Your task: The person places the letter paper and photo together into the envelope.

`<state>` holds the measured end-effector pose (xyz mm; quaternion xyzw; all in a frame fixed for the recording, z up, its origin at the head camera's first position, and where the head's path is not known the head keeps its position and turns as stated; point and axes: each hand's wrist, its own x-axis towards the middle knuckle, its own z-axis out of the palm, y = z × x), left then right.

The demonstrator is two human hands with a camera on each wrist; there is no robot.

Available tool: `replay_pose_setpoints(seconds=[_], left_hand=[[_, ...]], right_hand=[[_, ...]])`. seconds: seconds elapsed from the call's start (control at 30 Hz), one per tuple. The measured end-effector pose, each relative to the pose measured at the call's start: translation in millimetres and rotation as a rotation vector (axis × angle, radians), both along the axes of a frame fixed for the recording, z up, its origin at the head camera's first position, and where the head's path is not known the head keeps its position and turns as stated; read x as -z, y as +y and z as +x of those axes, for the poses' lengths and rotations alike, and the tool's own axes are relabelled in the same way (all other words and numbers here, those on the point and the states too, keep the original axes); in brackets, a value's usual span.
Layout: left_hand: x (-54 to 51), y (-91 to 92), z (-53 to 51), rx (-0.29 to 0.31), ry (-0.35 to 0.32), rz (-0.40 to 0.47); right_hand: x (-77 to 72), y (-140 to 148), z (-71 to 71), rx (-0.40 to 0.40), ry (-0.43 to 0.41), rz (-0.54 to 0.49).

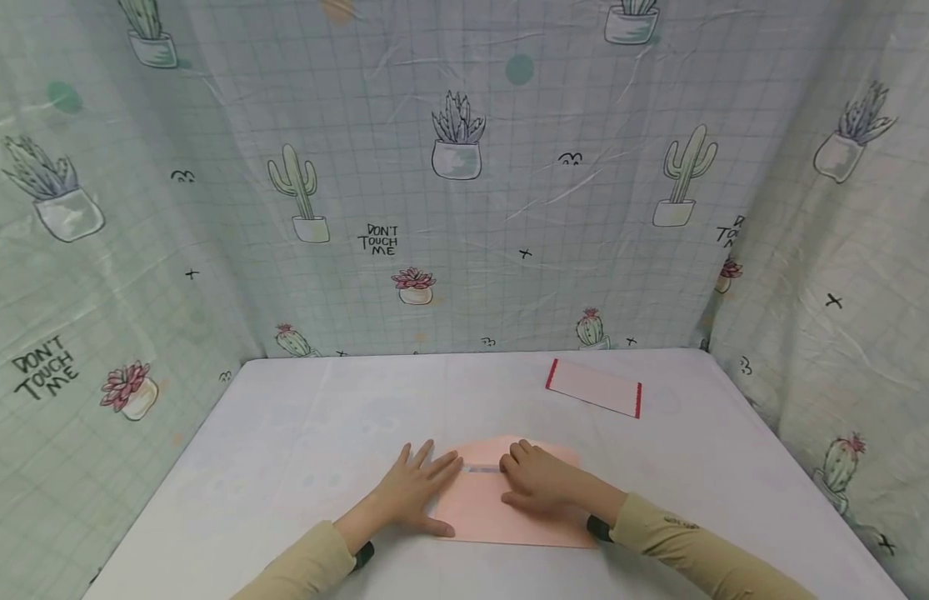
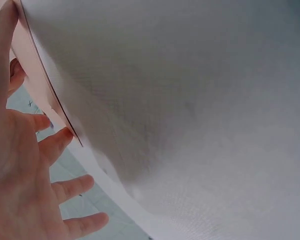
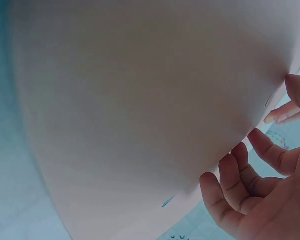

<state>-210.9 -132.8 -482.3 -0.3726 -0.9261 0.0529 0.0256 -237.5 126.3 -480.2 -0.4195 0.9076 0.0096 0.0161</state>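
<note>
A pink paper envelope (image 1: 479,518) lies on the white table, its rounded flap (image 1: 501,447) spread out on the far side. Along the fold between flap and body runs a narrow greyish strip (image 1: 481,469). My left hand (image 1: 413,492) rests over the envelope's left edge with fingers spread, the thumb near its front corner. On the right half, my right hand (image 1: 537,479) bends its fingers down onto the paper at the strip's right end. In the right wrist view, those fingertips touch the envelope (image 3: 140,125), thumb apart; nothing shows between them.
A pale pink rectangular piece with red bands on its short ends (image 1: 593,389) lies at the table's back right. White table surface (image 1: 322,425) extends around the envelope. Printed cactus sheeting (image 1: 509,208) closes off the back and both sides.
</note>
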Motion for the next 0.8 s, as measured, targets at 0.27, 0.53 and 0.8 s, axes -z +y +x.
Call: replay_pose_setpoints(seconds=[0.27,0.53,0.8], left_hand=[[-4.3,2.5,0.2,-0.017,-0.047,-0.027],[-4.8,2.1,1.0,-0.019,-0.053,-0.048],[1.0,1.0,0.5,-0.002,-0.025,-0.041]], right_hand=[[1.2,0.4,3.9,-0.016,0.103,0.058],[0.6,10.2,6.4,-0.025,0.148,0.058],[-1.7,35.2,-2.0,-0.003,0.197,-0.072]])
